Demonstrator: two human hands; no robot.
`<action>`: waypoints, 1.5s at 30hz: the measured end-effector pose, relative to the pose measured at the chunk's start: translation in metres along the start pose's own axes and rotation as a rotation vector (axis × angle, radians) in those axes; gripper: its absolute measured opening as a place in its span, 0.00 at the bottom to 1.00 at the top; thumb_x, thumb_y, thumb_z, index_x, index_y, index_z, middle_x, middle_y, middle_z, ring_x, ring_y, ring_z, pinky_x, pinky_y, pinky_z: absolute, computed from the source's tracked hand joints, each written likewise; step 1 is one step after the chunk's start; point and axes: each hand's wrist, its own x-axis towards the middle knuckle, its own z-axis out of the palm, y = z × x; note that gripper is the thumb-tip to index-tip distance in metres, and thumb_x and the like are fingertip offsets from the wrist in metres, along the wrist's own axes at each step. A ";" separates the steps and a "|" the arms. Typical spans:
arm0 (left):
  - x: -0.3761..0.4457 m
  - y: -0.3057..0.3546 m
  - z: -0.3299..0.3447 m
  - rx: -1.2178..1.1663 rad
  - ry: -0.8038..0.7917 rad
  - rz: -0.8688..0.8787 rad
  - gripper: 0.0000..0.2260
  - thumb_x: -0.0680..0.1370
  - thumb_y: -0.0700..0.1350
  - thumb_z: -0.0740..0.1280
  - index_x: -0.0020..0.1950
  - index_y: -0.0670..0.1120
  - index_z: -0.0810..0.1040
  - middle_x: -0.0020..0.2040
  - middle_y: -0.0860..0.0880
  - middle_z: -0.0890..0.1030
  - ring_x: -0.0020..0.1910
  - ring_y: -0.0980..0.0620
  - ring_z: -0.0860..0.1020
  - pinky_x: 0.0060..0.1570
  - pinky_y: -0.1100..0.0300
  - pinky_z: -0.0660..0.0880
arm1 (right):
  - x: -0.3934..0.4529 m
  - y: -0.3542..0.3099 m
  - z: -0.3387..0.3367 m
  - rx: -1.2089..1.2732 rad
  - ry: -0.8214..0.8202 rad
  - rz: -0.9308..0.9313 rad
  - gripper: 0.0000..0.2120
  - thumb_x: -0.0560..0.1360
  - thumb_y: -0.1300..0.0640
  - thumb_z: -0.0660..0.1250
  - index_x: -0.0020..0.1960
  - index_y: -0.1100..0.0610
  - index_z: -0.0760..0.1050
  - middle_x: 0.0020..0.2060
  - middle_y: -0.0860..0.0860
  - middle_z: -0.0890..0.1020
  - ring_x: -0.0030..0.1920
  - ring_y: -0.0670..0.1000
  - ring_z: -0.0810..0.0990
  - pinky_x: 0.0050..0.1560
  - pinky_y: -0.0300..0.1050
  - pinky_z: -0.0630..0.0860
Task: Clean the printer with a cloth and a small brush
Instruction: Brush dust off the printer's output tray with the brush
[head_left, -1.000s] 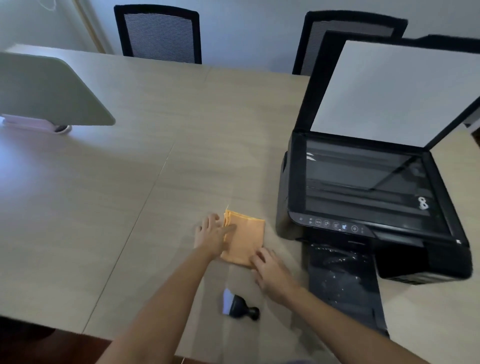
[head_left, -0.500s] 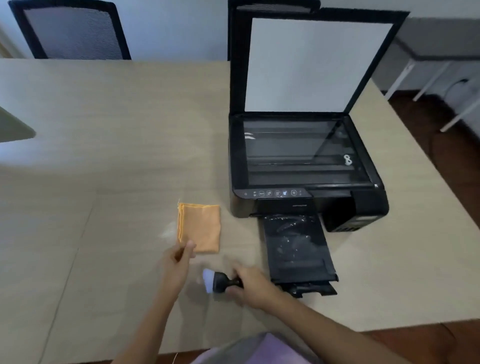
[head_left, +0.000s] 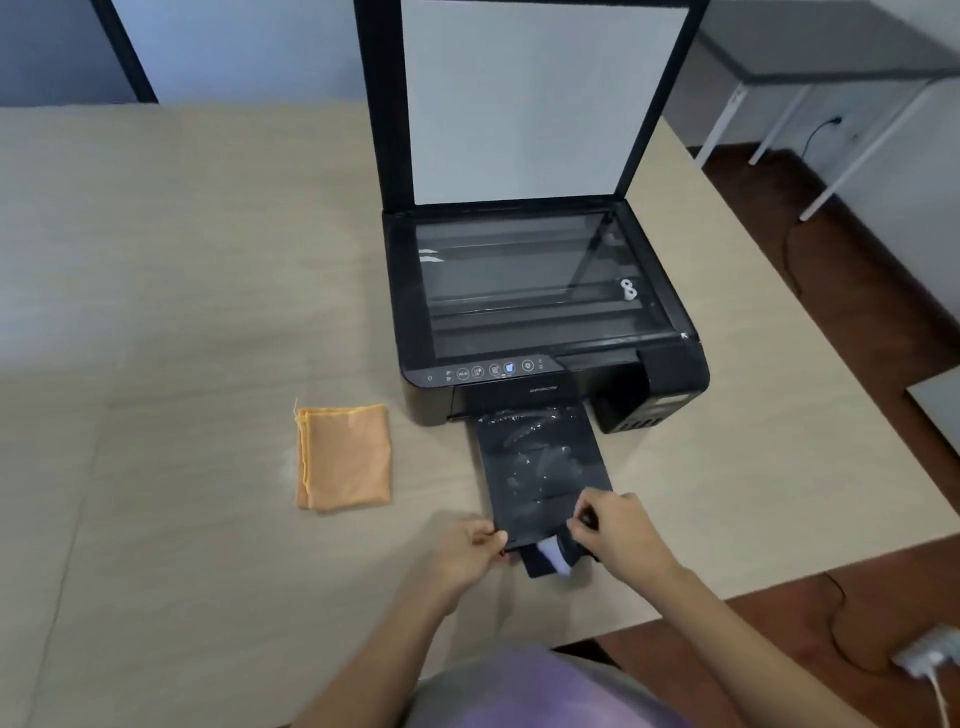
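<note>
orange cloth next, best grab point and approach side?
Take the orange cloth at its near right corner, coming in from the near side with the left hand, which is closest. It lies flat and folded on the table, with the layered edges stacked along the left side, so a pinch at the right edge would probably lift it as one piece. Nothing crowds it; the printer stands apart to its right.

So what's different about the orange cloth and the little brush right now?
The orange cloth lies folded flat on the table, left of the printer, with no hand on it; the little brush is held in the right hand at the near end of the paper tray. The cloth is plain orange; the brush is black with pale bristles. The cloth looks bigger. Both are cleaning tools.
</note>
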 end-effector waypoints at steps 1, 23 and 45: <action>0.001 0.000 0.002 0.003 0.003 0.000 0.11 0.81 0.38 0.62 0.40 0.45 0.76 0.34 0.52 0.79 0.26 0.66 0.78 0.29 0.75 0.70 | 0.000 0.008 -0.008 -0.079 0.006 0.030 0.05 0.73 0.56 0.66 0.41 0.54 0.72 0.36 0.55 0.80 0.40 0.58 0.79 0.37 0.45 0.70; 0.014 -0.013 0.001 0.013 0.028 0.038 0.08 0.79 0.41 0.64 0.41 0.43 0.77 0.33 0.47 0.78 0.30 0.54 0.73 0.29 0.67 0.67 | -0.003 -0.072 0.008 0.081 -0.002 -0.203 0.08 0.74 0.54 0.67 0.45 0.54 0.67 0.36 0.54 0.81 0.40 0.57 0.79 0.39 0.49 0.73; 0.012 -0.009 0.004 0.003 0.037 0.005 0.08 0.80 0.42 0.64 0.41 0.47 0.76 0.34 0.51 0.77 0.29 0.59 0.72 0.30 0.67 0.67 | 0.049 0.018 -0.032 -0.068 0.223 0.219 0.08 0.75 0.58 0.63 0.51 0.62 0.70 0.42 0.65 0.81 0.45 0.66 0.80 0.39 0.51 0.70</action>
